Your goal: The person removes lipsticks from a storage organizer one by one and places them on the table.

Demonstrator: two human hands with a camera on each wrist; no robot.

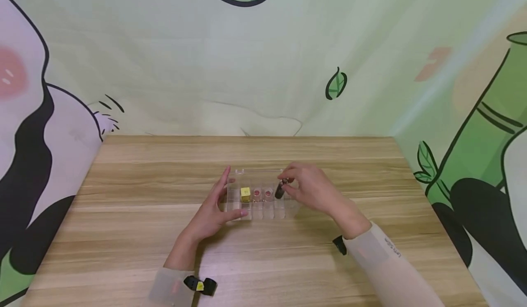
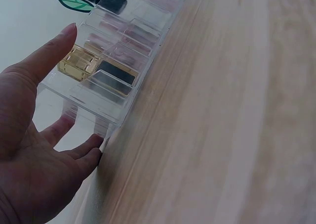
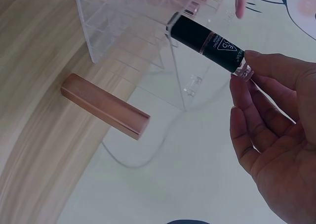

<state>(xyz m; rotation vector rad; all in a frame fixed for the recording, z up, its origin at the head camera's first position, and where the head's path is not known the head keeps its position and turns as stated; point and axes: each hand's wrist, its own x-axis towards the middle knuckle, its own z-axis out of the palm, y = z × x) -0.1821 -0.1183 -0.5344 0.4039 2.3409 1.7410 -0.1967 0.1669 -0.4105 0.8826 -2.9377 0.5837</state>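
A clear acrylic lipstick organizer (image 1: 256, 213) with divided slots stands on the table. My left hand (image 1: 215, 212) holds its left end, the thumb along the near side and the fingers round the end. Between thumb and fingertips my right hand (image 3: 284, 110) pinches a black lipstick tube (image 3: 205, 42) by its clear end. The tube is tilted, its dark end pointing down over the slots on the right. A gold-topped lipstick (image 2: 79, 63) with a black lower part sits near the left end. Two pinkish tubes (image 1: 262, 195) stand in the slots beside it.
A rose-gold lipstick tube (image 3: 106, 105) lies on the wooden table (image 1: 288, 261) just right of the organizer, hidden by my right hand in the head view. Behind the table hangs a printed cloth (image 1: 164, 69).
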